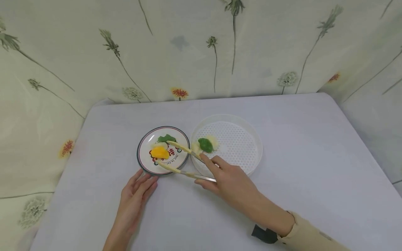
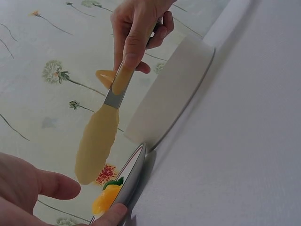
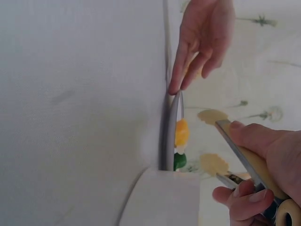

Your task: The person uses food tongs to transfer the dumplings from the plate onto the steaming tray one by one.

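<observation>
Covering the desk point(image 1: 298, 167) is a pale lilac cloth, with floral curtain fabric point(image 1: 201, 48) hanging close behind and at both sides; wide bare room lies to the right and front. Near the middle sits a white perforated tray point(image 1: 251, 136) holding a green piece point(image 1: 205, 144), touching a small rimmed plate point(image 1: 144, 146) bearing an orange piece point(image 1: 159, 152) and a green leaf point(image 1: 166, 138). Right hand point(image 1: 232, 183) fingers curl round tongs point(image 1: 176, 158), whose spread tips reach over the plate. Left hand point(image 1: 135, 198) lies flat, straight fingers touching the plate's near edge.
</observation>
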A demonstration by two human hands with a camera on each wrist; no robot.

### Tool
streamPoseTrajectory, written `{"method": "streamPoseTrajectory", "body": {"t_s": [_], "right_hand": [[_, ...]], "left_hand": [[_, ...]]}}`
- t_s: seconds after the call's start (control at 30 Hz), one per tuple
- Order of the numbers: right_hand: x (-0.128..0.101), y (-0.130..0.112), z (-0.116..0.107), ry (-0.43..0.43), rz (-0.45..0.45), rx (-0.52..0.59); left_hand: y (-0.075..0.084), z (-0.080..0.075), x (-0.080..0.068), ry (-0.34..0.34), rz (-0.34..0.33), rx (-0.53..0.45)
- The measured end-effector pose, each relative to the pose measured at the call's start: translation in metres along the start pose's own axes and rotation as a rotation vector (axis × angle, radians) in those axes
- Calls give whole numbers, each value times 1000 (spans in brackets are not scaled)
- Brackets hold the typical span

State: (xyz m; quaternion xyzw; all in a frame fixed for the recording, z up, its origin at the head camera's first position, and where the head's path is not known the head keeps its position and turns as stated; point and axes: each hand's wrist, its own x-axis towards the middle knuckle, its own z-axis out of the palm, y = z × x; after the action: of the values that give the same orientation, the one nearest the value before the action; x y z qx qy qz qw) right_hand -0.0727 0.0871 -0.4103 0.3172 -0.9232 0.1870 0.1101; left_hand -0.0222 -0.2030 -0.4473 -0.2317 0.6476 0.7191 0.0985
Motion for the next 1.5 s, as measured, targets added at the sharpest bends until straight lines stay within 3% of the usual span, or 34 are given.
{"method": "streamPoseTrajectory", "body": {"t_s": [0.2,0.83,1.2,1.5], "right_hand": [[9,-6,7,-20,-26,-17],[26,-19,17,-135,4,-40],[27,-19,18,-95,-61,-71],[22,-20,13,-77,-43,-77]], "left_hand": [[0,0,1,3,0,-5],[-1,-1,0,-15,6,-19],[-2,-2,0,-9,2,-9],[-2,-2,0,-15,8,-10]]}}
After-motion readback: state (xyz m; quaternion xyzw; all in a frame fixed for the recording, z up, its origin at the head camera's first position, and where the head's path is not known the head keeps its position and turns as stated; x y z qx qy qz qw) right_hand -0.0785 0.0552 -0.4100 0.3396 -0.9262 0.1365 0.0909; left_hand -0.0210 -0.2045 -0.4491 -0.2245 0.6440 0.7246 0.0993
